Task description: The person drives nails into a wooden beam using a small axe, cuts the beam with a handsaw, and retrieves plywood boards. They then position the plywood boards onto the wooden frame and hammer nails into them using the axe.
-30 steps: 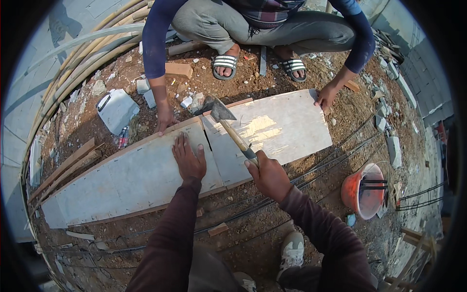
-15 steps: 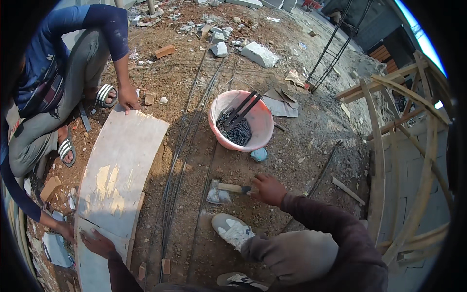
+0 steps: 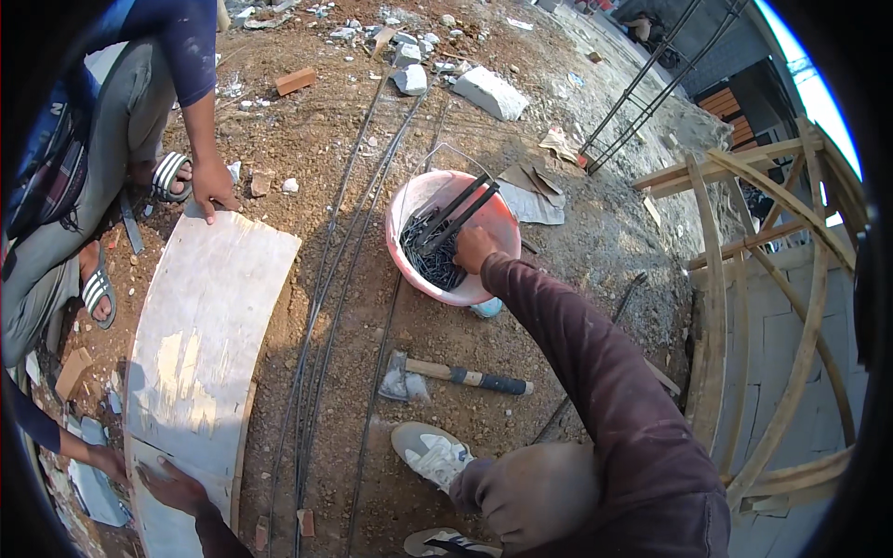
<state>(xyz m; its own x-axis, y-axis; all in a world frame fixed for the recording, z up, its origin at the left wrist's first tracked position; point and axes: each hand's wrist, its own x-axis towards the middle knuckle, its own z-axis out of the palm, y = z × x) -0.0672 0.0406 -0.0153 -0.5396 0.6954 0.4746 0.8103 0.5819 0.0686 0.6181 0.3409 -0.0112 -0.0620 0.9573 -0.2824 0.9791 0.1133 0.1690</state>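
My left hand (image 3: 172, 485) lies with fingers spread on a long pale plywood board (image 3: 209, 279), over the seam near its lower end. My right hand (image 3: 474, 249) reaches into a pinkish-white bucket (image 3: 503, 223) at its right inner side. Its fingertips are hidden among the dark nails (image 3: 433, 260), so I cannot see whether they hold any. Two dark bars, perhaps tool handles (image 3: 462, 206), lean in the bucket beside that hand. On the dirt in front of my shoe rests a hatchet (image 3: 465, 375) with a broad grey head, untouched.
A co-worker squats at the left, one hand (image 3: 214, 189) on the board's far end and another hand (image 3: 107, 462) near my left. Long steel rods (image 3: 326, 307) run between board and bucket. A timber frame (image 3: 721, 307) stands right; rubble (image 3: 491, 93) lies beyond.
My right hand has left the hatchet's handle and moved up and away into the bucket. The hatchet stays on the ground. My left hand remains on the board.
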